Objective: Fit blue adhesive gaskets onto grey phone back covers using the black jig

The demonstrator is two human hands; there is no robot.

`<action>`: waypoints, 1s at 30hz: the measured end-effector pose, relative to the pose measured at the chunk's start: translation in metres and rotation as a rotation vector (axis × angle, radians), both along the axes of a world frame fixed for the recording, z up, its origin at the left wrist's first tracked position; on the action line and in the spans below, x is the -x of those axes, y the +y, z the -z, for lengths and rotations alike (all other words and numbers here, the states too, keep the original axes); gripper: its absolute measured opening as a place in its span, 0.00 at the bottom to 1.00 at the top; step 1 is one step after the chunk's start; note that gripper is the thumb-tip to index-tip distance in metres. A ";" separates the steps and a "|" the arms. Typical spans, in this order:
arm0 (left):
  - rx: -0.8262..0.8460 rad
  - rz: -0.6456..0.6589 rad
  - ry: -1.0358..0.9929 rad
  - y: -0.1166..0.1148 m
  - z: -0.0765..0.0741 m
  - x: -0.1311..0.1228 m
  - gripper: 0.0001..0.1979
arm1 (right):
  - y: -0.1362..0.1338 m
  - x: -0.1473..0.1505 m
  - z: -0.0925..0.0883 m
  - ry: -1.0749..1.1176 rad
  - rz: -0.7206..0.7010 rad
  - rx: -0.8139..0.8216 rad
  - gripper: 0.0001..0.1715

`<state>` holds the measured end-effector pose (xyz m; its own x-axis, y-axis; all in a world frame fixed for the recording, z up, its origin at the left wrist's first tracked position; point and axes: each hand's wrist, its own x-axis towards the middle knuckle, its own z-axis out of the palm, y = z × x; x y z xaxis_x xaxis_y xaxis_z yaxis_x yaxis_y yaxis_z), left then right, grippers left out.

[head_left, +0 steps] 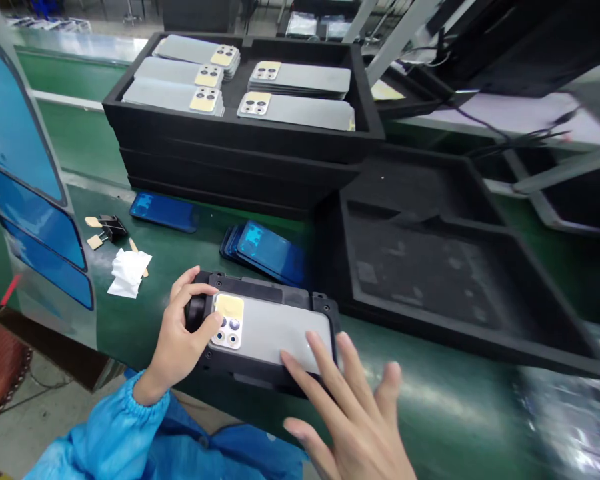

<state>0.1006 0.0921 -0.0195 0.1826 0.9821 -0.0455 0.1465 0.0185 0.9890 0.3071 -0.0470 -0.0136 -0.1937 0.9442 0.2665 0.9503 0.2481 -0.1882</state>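
A grey phone back cover [275, 329] lies in a black fixture [265, 381] at the near edge of the green bench. Its camera block, with a yellow film patch and dark lenses, points to the left. My left hand [183, 333] clasps the left end: the index finger is at the cover's upper left corner and the thumb presses by the camera block. My right hand [353, 407] has its fingers spread, with fingertips on or just over the cover's right part; contact is hard to tell.
Black stacked trays [240, 157] hold piles of similar covers [300, 110] behind. Blue film-like panels [273, 253] lie before them. Another black tray [420, 260] tilts at right. A binder clip [113, 227] and crumpled tissue [129, 272] are left, near a hanging blue-panelled sheet [40, 240].
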 end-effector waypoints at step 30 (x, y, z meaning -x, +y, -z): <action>-0.422 -0.247 0.817 0.071 0.020 0.079 0.08 | 0.038 -0.003 0.012 0.287 0.330 -0.101 0.18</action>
<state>0.0219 0.1628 -0.0398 0.0359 0.9533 0.3000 0.8354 -0.1934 0.5144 0.3096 -0.0085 -0.0255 0.2091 0.9095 0.3593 0.8943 -0.0292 -0.4466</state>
